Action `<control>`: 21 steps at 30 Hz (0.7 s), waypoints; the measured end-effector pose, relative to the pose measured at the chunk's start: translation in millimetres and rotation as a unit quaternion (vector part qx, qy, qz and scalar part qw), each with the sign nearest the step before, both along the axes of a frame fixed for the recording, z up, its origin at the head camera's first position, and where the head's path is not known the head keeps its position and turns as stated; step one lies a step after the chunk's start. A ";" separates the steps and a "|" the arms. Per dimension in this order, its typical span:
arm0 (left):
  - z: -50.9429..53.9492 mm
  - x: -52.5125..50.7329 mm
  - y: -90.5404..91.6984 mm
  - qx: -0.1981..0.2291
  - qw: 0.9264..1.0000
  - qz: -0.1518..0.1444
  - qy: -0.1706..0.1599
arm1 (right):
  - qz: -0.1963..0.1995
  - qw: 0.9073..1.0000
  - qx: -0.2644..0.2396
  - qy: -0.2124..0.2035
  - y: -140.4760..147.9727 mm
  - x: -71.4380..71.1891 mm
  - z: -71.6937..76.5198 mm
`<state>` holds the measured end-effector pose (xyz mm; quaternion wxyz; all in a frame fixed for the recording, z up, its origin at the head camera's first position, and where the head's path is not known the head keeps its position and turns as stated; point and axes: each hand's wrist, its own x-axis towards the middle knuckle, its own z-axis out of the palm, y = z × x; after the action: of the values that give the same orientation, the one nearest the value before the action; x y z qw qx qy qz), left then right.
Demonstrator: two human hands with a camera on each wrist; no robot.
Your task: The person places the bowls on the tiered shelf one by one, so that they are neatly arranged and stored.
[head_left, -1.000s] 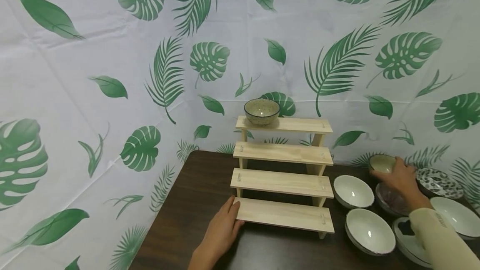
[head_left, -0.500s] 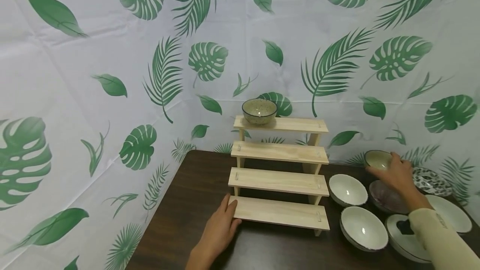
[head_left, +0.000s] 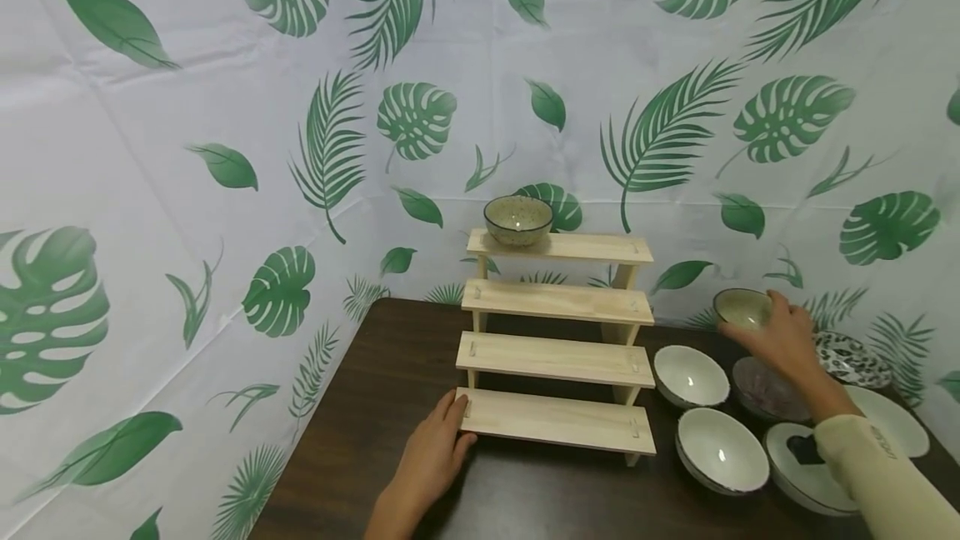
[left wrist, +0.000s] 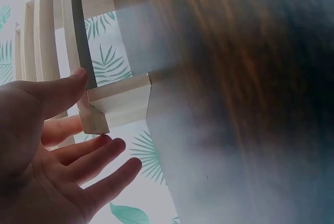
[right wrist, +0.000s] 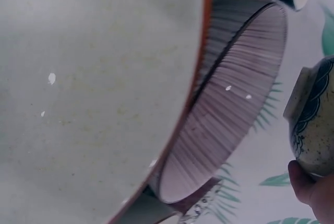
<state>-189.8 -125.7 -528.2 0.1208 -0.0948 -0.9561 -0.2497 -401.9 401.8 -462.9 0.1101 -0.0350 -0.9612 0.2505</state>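
Leaf-printed white cloth (head_left: 570, 165) backs a dark table (head_left: 397, 365).

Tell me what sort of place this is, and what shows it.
Probably an indoor staging corner rather than a working kitchen: leaf-print sheeting lines the back and side, and a dark table holds a tiered wooden stand beside a cluster of bowls.

a dark wood-grain table (head_left: 352, 440) bears a four-tier wooden stand (head_left: 555, 359), white bowls (head_left: 722, 447), a ribbed purplish bowl (head_left: 767, 390) and shallower dishes (head_left: 888, 422).
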 end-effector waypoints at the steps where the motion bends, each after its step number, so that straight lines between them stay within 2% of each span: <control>1: 0.3 0.3 0.1 -0.001 1.000 0.000 -0.001 | 0.003 1.000 -0.001 0.001 -1.6 0.8 1.4; 13: 1.4 4.2 0.1 0.001 1.000 0.003 -0.010 | 0.037 0.999 0.002 0.037 -23.5 9.9 22.0; 21: 1.7 7.8 -0.3 0.009 1.000 -0.002 -0.014 | 0.032 0.998 0.006 0.046 -37.9 12.2 33.4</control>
<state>-182.0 -126.1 -526.5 0.1083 -0.0920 -0.9551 -0.2601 -389.8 363.8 -429.4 0.1464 0.0076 -0.9574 0.2490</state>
